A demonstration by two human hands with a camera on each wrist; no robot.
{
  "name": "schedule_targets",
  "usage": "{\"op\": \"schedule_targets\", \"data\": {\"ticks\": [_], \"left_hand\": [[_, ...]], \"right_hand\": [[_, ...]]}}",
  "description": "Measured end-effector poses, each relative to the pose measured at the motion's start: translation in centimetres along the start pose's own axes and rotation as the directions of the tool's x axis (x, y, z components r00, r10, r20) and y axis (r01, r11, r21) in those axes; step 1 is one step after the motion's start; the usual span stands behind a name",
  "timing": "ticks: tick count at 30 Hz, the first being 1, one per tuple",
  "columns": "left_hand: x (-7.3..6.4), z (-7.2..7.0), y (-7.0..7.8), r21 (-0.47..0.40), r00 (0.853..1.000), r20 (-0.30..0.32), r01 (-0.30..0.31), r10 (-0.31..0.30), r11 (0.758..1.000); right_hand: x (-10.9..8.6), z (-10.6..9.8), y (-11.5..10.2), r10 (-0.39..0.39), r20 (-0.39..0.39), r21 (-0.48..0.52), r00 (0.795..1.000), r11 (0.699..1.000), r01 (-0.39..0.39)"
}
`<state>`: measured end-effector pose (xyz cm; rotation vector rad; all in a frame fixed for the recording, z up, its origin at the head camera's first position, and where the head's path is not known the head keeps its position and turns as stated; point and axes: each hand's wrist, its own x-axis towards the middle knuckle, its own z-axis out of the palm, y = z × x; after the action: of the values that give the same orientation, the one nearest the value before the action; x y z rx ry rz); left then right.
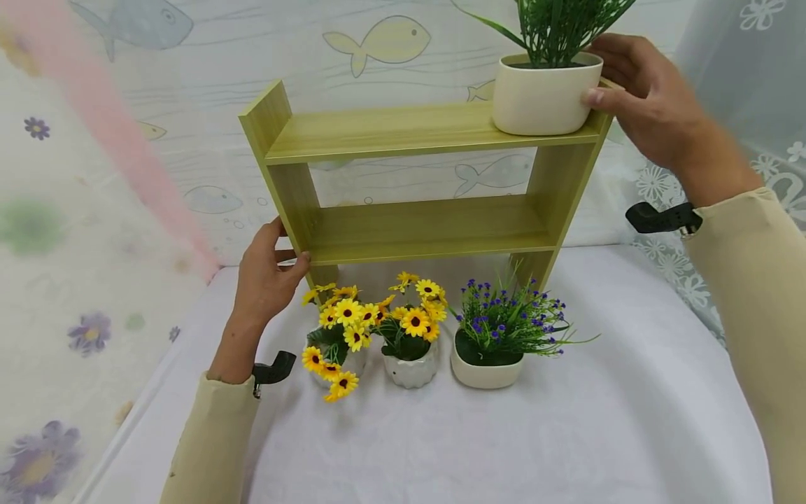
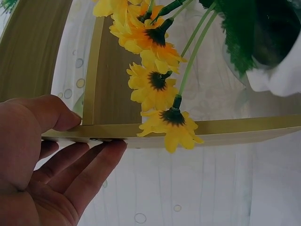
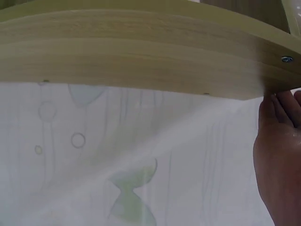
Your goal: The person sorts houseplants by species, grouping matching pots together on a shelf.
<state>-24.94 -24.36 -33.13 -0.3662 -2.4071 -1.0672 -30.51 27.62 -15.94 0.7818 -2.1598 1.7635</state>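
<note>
A light wooden two-tier shelf (image 1: 409, 227) stands on the white cloth. At its left side panel, my left hand (image 1: 267, 276) grips the panel, the thumb at the front edge and the fingers along the outer face, as the left wrist view shows. A white oval pot (image 1: 544, 98) with a tall green grassy plant (image 1: 560, 31) stands at the right end of the top board. My right hand (image 1: 655, 105) holds this pot from the right, thumb on its side, other fingers partly hidden behind it. The right wrist view shows the shelf's outer side panel (image 3: 141, 52) beside that hand.
In front of the shelf stand two white pots of yellow flowers, a left one (image 1: 340, 350) and a middle one (image 1: 412, 364). A white pot with purple flowers (image 1: 488, 371) stands right of them. Behind hangs a fish-patterned curtain (image 1: 252, 56).
</note>
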Motion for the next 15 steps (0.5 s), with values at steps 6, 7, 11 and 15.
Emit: {"op": "schedule_targets", "data": {"ticks": [6, 7, 11, 15], "left_hand": [[0.0, -0.2, -0.1, 0.005, 1.0, -0.002, -0.017, 0.017, 1.0], [0.0, -0.2, -0.1, 0.004, 1.0, 0.0, -0.018, 0.018, 1.0], [-0.2, -0.2, 0.1, 0.012, 1.0, 0.004, -0.006, 0.006, 1.0], [-0.1, -0.2, 0.2, 0.01, 1.0, 0.001, -0.005, 0.005, 1.0]], "right_hand": [[-1.5, 0.5, 2.2, -0.177, -0.135, 0.238, 0.975, 0.949, 0.205], [-1.8, 0.5, 2.7, -0.2, -0.155, 0.244, 0.967, 0.941, 0.234], [-3.2, 0.7, 4.3, -0.254, -0.212, 0.221, 0.944, 0.928, 0.3], [-5.2, 1.3, 5.9, -0.301, -0.237, 0.171, 0.924, 0.923, 0.344]]}}
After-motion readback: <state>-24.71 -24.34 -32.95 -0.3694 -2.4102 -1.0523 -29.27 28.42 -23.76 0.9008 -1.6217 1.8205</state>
